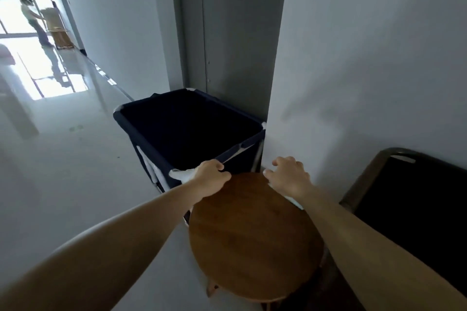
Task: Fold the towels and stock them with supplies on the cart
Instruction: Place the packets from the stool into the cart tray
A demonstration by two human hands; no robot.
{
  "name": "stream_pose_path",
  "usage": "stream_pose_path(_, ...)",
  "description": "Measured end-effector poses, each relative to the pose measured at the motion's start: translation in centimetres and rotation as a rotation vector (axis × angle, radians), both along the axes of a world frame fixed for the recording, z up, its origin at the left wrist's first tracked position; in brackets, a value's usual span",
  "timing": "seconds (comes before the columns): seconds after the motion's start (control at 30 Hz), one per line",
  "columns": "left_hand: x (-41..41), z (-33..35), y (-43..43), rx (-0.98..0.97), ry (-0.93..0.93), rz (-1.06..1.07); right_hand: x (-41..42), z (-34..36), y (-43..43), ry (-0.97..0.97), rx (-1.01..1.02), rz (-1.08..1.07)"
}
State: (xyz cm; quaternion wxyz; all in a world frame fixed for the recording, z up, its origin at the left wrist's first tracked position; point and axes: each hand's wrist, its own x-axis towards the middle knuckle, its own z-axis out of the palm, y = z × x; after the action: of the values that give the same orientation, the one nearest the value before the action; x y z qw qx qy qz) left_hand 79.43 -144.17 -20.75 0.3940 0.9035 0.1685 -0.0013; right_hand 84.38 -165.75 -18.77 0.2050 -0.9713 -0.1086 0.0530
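Left hand (211,177) grip clenches white towel (180,175), mostly hidden; right hand (288,176) grip unclear.

Open floor (63,159) lies left of the navy laundry hamper (131,130), whose mouth is open from above. On the right, the white wall (353,58) hems in the hamper, the round wooden table (252,235) and a dark chair (417,197).

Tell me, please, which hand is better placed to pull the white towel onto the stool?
Probably the left hand: it grips the white towel at the near rim of the bin. The right hand hovers over the far edge of the stool, its grip unclear.
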Motion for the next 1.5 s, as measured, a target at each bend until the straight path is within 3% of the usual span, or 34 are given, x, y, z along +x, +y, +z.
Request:
stream_pose_path(0.23,9.6,-1.4,1.3,0.011,0.085,-0.047,9.0,-4.6,2.0,0.231,-0.054,-0.009)
stream_pose_path(0.7,29.9,-11.3,0.6,-0.066,0.315,-0.413,23.8,-15.8,1.0,0.370,-0.132,-0.386)
stream_pose_path(1.0,35.4,-23.3,-3.1,-0.173,0.520,-0.449,28.9,-27.1,-3.3,0.477,-0.171,-0.452)
stream_pose_path(1.5,38.7,-37.3,-9.7,-0.239,0.618,-0.215,35.3,-40.9,-7.8,0.231,-0.497,-0.197)
